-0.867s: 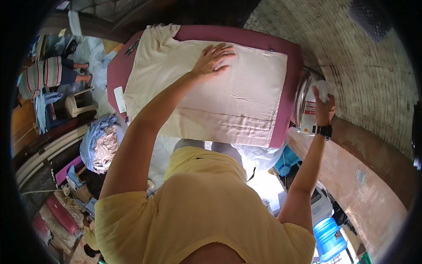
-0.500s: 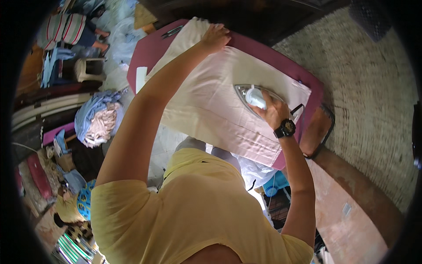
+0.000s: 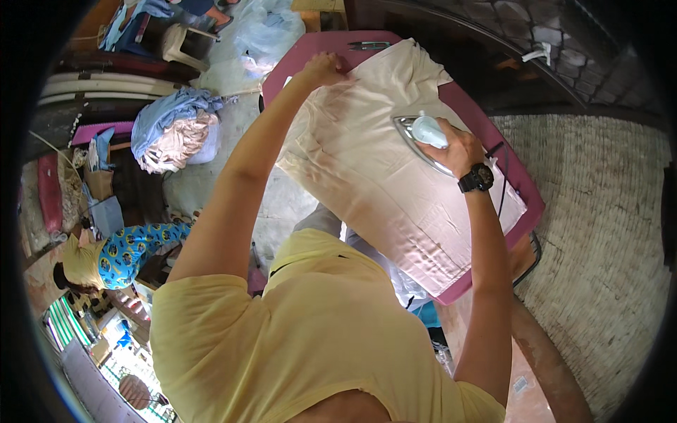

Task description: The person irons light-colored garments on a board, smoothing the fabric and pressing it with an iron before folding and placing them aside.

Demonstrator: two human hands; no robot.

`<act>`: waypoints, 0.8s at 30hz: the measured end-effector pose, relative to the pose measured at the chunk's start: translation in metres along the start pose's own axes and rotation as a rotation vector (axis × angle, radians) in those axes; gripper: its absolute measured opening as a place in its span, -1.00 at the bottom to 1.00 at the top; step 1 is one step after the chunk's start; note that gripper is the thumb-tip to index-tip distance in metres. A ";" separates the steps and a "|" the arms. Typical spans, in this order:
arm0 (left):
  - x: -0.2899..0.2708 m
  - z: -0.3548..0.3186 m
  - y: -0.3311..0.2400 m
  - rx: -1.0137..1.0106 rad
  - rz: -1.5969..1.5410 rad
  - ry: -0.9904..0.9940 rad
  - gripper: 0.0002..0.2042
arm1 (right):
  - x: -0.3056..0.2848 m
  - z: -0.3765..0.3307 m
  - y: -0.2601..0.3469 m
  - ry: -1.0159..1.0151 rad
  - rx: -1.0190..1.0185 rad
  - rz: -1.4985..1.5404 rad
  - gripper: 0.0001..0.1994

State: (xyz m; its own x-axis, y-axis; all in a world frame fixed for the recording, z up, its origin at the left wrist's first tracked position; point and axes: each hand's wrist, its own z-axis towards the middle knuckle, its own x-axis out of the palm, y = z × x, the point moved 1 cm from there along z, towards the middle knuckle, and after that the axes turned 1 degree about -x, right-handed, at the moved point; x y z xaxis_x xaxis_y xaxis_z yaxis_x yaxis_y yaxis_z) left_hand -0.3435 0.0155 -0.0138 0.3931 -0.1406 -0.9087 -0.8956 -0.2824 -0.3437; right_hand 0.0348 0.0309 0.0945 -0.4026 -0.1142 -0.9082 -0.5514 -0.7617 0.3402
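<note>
Right hand (image 3: 460, 149) snug around iron (image 3: 429, 132)

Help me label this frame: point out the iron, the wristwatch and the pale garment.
Iron (image 3: 426, 132): head view, pale blue body.
Wristwatch (image 3: 483, 176): head view, dial.
Pale garment (image 3: 377, 151): head view, middle of the spread cloth.

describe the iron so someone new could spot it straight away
Find the large maroon board, upper middle. On its cream garment, the right hand holds the iron. Its pale body and shiny, pointed metal base set it apart from the soft cloth around.
</note>
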 end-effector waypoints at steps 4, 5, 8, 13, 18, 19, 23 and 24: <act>-0.001 -0.012 0.005 0.271 -0.179 -0.058 -0.62 | 0.007 0.029 0.026 0.075 0.054 -0.012 -0.48; -0.002 -0.008 0.007 0.236 -0.265 -0.073 -0.64 | 0.006 0.036 0.033 0.089 0.083 -0.019 -0.48; -0.005 0.001 0.009 0.171 -0.498 -0.110 -0.65 | 0.029 0.033 0.040 0.101 -0.093 -0.017 -0.47; -0.001 0.006 0.014 0.119 -0.662 -0.159 -0.71 | 0.054 0.069 0.077 0.045 -0.062 0.059 -0.50; -0.008 -0.006 0.052 0.136 -0.538 -0.272 -0.72 | 0.074 0.106 0.111 0.061 0.205 -0.056 -0.53; -0.016 -0.015 0.057 0.111 -0.439 -0.267 -0.72 | 0.079 0.108 0.111 0.073 0.151 -0.030 -0.52; -0.039 -0.081 0.047 0.087 0.059 -0.139 -0.76 | 0.091 0.121 0.119 0.051 0.128 -0.009 -0.50; -0.035 -0.089 0.050 0.085 0.031 -0.164 -0.77 | 0.090 0.130 0.125 0.055 0.192 -0.021 -0.50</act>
State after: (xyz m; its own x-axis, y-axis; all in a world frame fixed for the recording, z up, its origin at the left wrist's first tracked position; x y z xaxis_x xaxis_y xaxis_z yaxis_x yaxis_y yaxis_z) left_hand -0.3836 -0.0778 0.0218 0.3324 0.0102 -0.9431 -0.9238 -0.1978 -0.3277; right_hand -0.1655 0.0081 0.0871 -0.3517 -0.1388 -0.9258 -0.6907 -0.6290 0.3568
